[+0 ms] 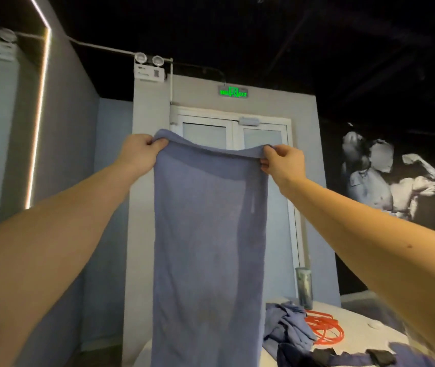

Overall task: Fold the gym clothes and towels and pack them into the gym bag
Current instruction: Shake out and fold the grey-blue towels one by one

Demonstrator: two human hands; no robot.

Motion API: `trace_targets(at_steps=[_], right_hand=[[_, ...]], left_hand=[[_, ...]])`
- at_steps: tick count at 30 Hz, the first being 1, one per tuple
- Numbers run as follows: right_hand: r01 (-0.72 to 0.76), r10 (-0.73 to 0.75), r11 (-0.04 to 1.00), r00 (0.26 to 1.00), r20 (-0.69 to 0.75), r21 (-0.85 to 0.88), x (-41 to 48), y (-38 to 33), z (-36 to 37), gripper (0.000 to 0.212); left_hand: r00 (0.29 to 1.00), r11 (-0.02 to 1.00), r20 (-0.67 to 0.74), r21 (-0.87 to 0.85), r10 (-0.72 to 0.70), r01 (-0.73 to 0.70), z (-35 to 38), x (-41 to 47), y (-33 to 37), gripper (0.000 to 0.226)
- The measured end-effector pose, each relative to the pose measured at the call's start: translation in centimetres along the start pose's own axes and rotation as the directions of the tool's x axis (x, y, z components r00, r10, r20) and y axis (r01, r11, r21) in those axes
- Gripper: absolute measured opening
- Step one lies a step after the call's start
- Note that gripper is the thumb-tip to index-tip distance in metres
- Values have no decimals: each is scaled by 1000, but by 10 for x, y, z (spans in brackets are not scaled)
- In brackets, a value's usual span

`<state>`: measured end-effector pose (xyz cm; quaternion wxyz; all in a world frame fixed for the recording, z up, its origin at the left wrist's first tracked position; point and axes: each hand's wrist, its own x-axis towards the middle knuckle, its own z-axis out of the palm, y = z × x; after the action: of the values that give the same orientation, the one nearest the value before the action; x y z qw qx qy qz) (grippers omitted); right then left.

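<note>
Towel (209,234), blue and of nubbly terry, is held up high by its top edge. One top corner is pinched by the left hand (138,152), the cloth bunched into a small rounded fold between thumb and curled fingers. The other corner is pinched the same way by the right hand (282,161). Between the two grips the hem is rolled over slightly and sags in a shallow curve. Below it the cloth hangs as a long, flat rectangle, its lower end cut off by the bottom of the view. Faint vertical creases are seen down its right half.

At the lower right a white table (364,337) is seen. On it lie a crumpled blue cloth (287,327) and, just beside that, a loose coil of orange cord (326,331). A tall cylindrical bottle (303,287) stands upright behind them. A dark garment (290,353) with black patches lies at the near edge.

A white double door (262,137) with frosted panes is partly hidden behind the towel, and a green exit sign (233,91) is mounted above it. The right wall is covered by a black-and-white mural (391,178).
</note>
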<state>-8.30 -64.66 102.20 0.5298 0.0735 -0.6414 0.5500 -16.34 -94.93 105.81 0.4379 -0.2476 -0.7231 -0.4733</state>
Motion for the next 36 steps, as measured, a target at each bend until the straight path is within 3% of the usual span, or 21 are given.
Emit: trace_targets(at_steps=[6, 11, 16, 26, 36], right_hand=[[44, -44, 999, 998, -53, -6, 21, -17, 7, 20], [-19, 13, 995, 998, -59, -95, 28, 25, 26, 20], [-165, 169, 971, 986, 10, -173, 26, 117, 53, 17], [-390, 449, 835, 891, 71, -390, -3, 330, 105, 18], [-545, 679, 606, 734, 19, -580, -51, 544, 139, 21]], left_hand=[[999, 1000, -50, 13, -19, 20, -6, 25, 3, 44], [994, 987, 51, 133, -100, 93, 19, 33, -43, 47], [946, 937, 168, 264, -276, 226, 71, 22, -114, 30], [767, 788, 190, 207, -614, 580, 196, -47, -305, 23], [663, 710, 258, 305, -703, 634, 324, -152, -477, 16]])
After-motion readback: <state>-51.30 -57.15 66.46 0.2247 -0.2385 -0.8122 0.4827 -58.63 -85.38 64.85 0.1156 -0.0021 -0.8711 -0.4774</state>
